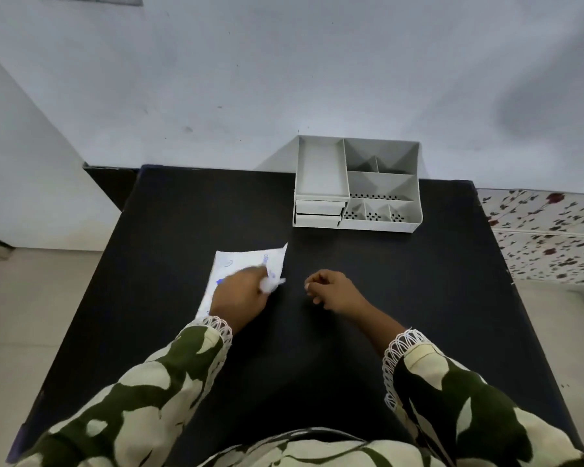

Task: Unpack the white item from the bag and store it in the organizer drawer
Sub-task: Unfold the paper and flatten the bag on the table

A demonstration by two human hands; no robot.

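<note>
A flat white bag with blue print (246, 261) lies on the black table (351, 332), left of centre. My left hand (240, 296) rests on the bag's near part, and its fingers pinch a small white item (271, 284) at the bag's right edge. My right hand (331, 289) sits on the table just right of the bag, fingers curled, holding nothing. The grey organizer (356, 185) stands at the table's far edge; its two small drawers (318, 214) at the front left are closed.
The organizer backs onto a pale wall. A floral-patterned surface (547, 234) lies to the right of the table. Tiled floor (31, 315) shows to the left. My patterned sleeves fill the near part of the view.
</note>
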